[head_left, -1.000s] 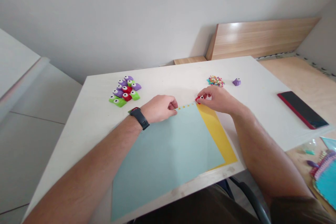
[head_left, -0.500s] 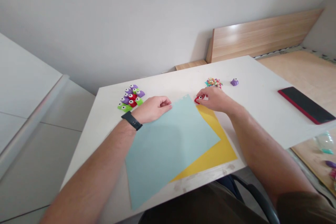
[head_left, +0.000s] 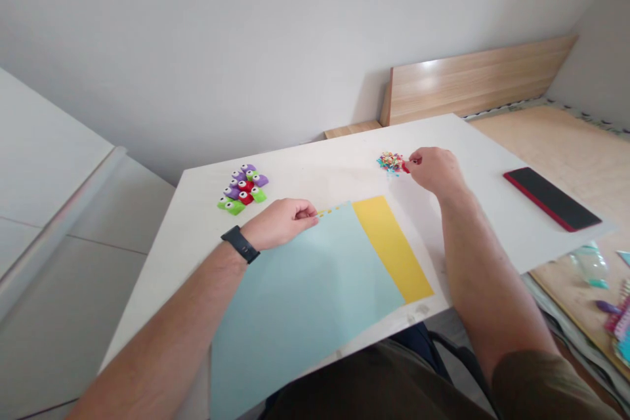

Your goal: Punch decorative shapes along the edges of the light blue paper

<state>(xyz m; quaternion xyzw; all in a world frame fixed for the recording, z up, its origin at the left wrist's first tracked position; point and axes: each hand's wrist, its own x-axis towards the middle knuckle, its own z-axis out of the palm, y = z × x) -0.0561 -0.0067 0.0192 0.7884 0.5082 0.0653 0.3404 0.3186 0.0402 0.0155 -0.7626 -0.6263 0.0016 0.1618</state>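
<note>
Fingers closed around a small red piece, mostly hidden in their grasp, the right hand is just beside a heap of bright bits on a white desk; whether piece and bits touch cannot be told. The left hand, a dark watch at its wrist, pinches the far edge of a blue sheet, where small cut-outs show yellow. A yellow sheet lies beneath, bare along the right. The step in hand appears to be steadying the paper while the other hand handles the piece; the next move seems to call for a firm left pinch and a light right one. Farther out, eyed pieces cluster at left, a dark slab at right.
</note>
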